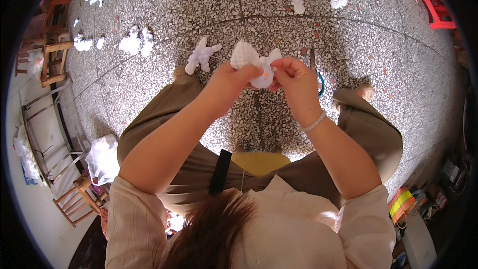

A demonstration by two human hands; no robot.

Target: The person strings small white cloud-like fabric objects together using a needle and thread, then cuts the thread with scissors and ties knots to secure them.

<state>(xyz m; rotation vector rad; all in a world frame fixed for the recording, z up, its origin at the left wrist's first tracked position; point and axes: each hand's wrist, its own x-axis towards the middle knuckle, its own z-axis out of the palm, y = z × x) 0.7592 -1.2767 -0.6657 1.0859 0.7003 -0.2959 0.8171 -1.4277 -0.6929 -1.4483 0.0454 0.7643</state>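
Note:
Between my two hands is a white crocheted toy piece (263, 78) with a small orange spot on its face side. My left hand (239, 76) grips its left side, the thumb lying across it. The thumb and fingertips of my right hand (293, 76) pinch its right edge; whether they hold a needle or thread I cannot tell. A rounded white crocheted part (244, 55) rises just above my left thumb. On the floor to the left lies a pale crocheted figure (202, 56) with several limbs, and a thin thread runs from it towards my left hand.
Scissors with a teal handle (320, 84) lie beyond my right wrist. More white crocheted pieces (130, 43) are on the speckled floor, with two at the top right (297, 3). Wooden chairs (56, 46) and a plastic bag (103, 158) stand left, a red stool (433, 5) right.

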